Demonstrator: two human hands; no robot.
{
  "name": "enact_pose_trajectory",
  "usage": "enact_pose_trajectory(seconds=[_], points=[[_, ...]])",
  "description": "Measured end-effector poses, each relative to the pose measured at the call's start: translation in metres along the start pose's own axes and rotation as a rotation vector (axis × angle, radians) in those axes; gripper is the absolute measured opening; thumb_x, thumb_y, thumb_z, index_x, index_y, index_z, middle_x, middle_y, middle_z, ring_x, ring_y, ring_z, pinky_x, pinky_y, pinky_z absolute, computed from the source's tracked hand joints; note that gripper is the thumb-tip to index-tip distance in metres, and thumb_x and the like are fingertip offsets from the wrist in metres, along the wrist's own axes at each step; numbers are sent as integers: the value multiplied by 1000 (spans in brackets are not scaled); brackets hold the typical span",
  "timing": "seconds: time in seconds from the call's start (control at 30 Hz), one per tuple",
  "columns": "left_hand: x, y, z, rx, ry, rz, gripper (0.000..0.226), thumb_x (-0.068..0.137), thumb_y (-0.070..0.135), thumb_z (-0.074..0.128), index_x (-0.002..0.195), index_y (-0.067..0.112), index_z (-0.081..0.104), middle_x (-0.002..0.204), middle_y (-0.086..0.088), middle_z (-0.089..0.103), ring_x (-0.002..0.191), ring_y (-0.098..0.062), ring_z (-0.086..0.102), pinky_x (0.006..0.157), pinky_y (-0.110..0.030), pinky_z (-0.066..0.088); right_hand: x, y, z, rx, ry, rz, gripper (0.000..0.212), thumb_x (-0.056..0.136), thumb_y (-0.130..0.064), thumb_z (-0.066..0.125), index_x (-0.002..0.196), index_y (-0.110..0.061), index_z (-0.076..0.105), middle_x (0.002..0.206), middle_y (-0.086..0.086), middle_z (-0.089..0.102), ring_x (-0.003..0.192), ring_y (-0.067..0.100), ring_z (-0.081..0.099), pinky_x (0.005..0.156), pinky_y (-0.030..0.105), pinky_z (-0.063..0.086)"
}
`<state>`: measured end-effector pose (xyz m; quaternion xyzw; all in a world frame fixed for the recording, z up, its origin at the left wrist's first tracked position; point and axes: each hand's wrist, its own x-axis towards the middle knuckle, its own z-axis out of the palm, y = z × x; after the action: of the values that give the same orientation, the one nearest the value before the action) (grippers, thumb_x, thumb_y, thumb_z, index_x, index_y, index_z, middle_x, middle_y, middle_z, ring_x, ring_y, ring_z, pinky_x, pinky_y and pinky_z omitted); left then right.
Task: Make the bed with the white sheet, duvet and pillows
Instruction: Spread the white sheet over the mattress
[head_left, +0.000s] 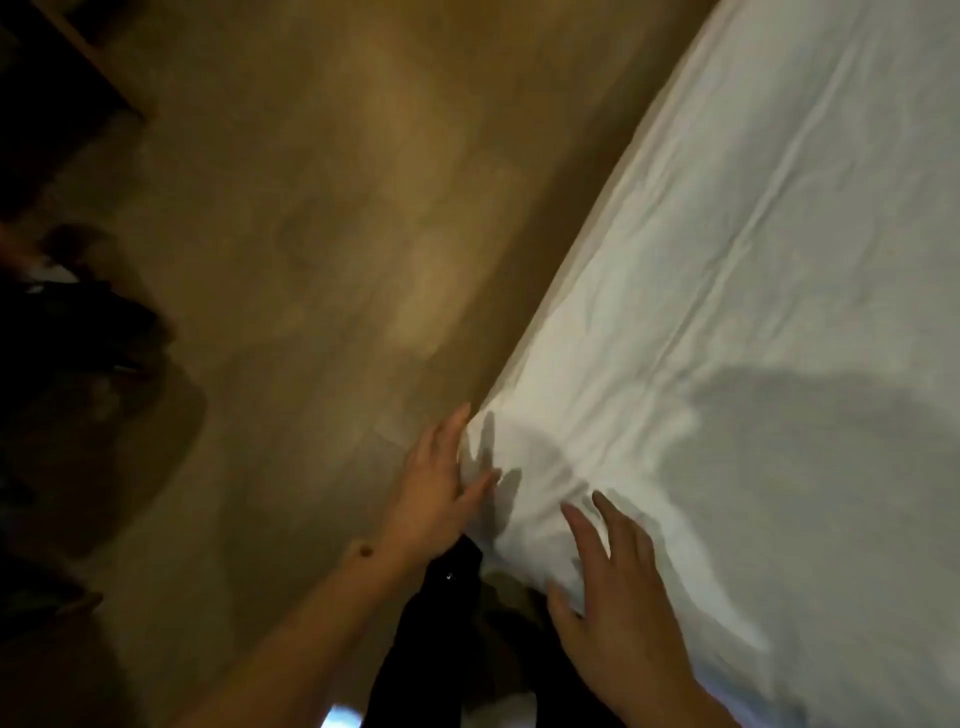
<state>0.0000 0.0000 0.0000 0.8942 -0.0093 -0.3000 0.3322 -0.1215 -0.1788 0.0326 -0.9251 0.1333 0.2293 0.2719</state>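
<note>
Hands (441, 493) (618, 587) flat on white sheet (727, 312)

White sheet (753, 312) — matt, creased cloth; floor (311, 234) — smooth, dull.

Open floor beside the bed
Bare floor (291, 270) runs along the sheet (753, 291) edge; dark furniture (62, 332) crowds the far left.

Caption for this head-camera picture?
Both hands, left and right, spread open at the white sheet's wrinkled edge.
</note>
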Motion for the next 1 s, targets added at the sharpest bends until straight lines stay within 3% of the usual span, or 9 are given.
enact_pose_trajectory(seconds=[0.1,0.23,0.37,0.47,0.63,0.73,0.8,0.9,1.0], points=[[54,-17,13,-180,-81,-24,96,79,68,65,151,50,5,161,8,21,144,-23,31,113,-47,33,43,0,35,-56,86,91,77,84,-49,56,150,-44,16,164,-4,4,149,23,6,118,51,22],[76,-34,36,-312,-140,-25,93,83,61,66,154,44,9,155,8,38,137,-19,42,104,-32,36,68,9,72,-140,41,227,93,86,-59,55,150,-48,-12,161,-8,-23,150,25,-12,118,58,8],[76,-40,48,-239,-50,-53,91,79,69,65,152,37,22,152,7,43,135,-21,45,109,-44,41,73,11,84,-141,49,244,98,86,-65,52,146,-48,-24,159,-6,-32,149,25,-21,117,59,-1],[64,-33,43,-220,-15,-37,83,80,62,69,148,34,31,142,8,53,127,-19,53,101,-38,48,71,12,77,-114,37,241,96,87,-64,50,145,-49,-24,159,-7,-29,149,24,-21,118,58,0],[29,11,23,-90,10,104,63,90,47,65,146,33,41,130,4,64,113,-16,62,91,-23,46,57,-2,48,257,95,208,96,86,-41,59,146,-55,-15,164,-14,-6,152,12,1,123,44,14],[-4,67,10,-1,-21,285,51,92,37,55,143,32,49,118,2,71,101,-17,67,92,-30,52,27,-18,5,505,100,144,102,83,-24,67,150,-53,-4,162,-19,12,147,-2,16,120,35,27],[-27,111,1,34,-71,358,48,91,37,50,139,35,53,114,4,72,97,-16,68,90,-27,52,-4,-26,-35,645,56,113,108,79,-23,74,150,-52,-2,158,-27,18,143,-8,23,116,32,33],[-63,180,-3,99,-148,461,44,94,31,52,137,36,53,100,1,74,86,-18,67,83,-30,54,-57,-29,-92,698,40,85,112,71,-35,81,151,-49,4,151,-33,29,136,-12,33,108,20,38],[-108,251,14,291,-221,619,51,97,30,46,148,24,40,97,-6,70,84,-22,65,79,-33,52,-106,-17,-127,660,262,190,91,75,-17,81,149,-35,30,133,-34,47,120,-13,49,94,5,42]])
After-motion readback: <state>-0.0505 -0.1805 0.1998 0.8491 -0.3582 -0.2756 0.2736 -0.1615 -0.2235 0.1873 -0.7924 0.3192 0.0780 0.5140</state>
